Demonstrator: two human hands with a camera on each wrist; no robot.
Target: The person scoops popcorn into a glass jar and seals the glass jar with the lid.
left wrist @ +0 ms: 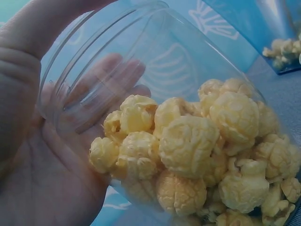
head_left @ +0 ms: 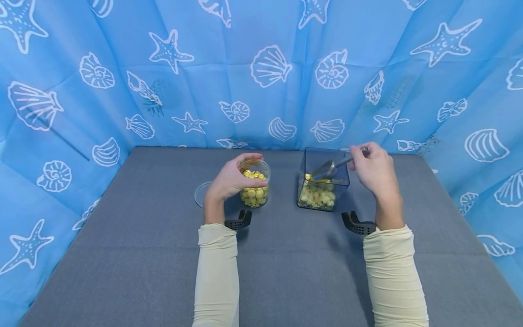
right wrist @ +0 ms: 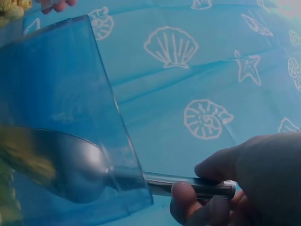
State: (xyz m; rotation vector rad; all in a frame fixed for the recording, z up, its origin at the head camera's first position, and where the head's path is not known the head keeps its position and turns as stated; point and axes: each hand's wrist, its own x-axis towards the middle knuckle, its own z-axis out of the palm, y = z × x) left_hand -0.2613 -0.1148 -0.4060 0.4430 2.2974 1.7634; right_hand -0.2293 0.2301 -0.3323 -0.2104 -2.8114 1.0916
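My left hand [head_left: 234, 178] grips the rim of a clear round jar [left wrist: 178, 42] that holds yellow popcorn [left wrist: 188, 146]. In the left wrist view the thumb and fingers go around the jar's neck. To its right stands a clear bluish square container [head_left: 300, 181] with popcorn [head_left: 316, 198] in its lower part. My right hand [head_left: 375, 170] holds the handle of a metal scoop [right wrist: 89, 165]. The scoop's bowl is inside the square container, and its handle extends over the rim on the right. Some popcorn shows at the bowl in the head view.
A clear round lid [head_left: 200, 195] lies on the grey cloth-covered table [head_left: 286, 272], left of the jar and partly behind my left hand. Behind the table hangs a blue curtain [head_left: 245, 91] with white shells and starfish.
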